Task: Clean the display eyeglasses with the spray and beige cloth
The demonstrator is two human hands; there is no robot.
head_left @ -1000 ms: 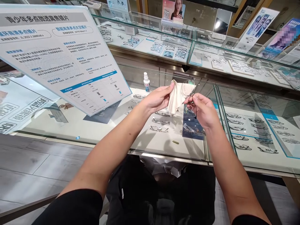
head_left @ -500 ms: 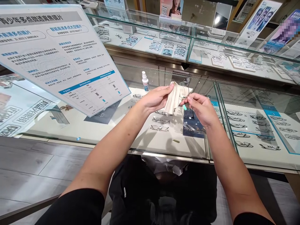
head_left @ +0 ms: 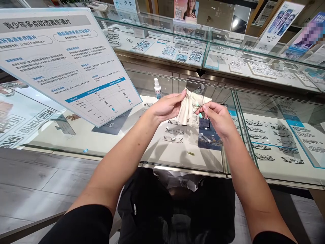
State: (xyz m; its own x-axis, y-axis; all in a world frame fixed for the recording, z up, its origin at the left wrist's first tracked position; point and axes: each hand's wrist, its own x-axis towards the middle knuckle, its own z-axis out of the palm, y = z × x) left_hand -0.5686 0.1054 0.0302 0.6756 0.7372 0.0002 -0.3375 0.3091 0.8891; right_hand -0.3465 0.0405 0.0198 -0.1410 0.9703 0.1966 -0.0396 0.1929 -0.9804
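Observation:
My left hand (head_left: pixel 169 105) is closed on a cream cleaning cloth (head_left: pixel 186 110), pinched at its top and hanging in folds. My right hand (head_left: pixel 218 117) pinches a pair of thin dark-framed glasses (head_left: pixel 203 121) near the middle, so the frame stands on end above the glass counter. The cloth lies against the upper lens, partly behind it; how much it touches the lens I cannot tell. A greenish reflection shows on the lower lens. Behind my left hand stands a white spray bottle (head_left: pixel 157 88) with a blue label.
Rows of glasses (head_left: pixel 172 139) lie under the glass counter top. A small greenish-gold stick (head_left: pixel 191 153) is near the front edge. A large printed sign (head_left: pixel 76 67) leans at the left. More display cases (head_left: pixel 167 59) stand behind.
The cloth's right corner has spread a little further right behind the upper lens. The glasses have turned slightly. Both hands stay nearly in place.

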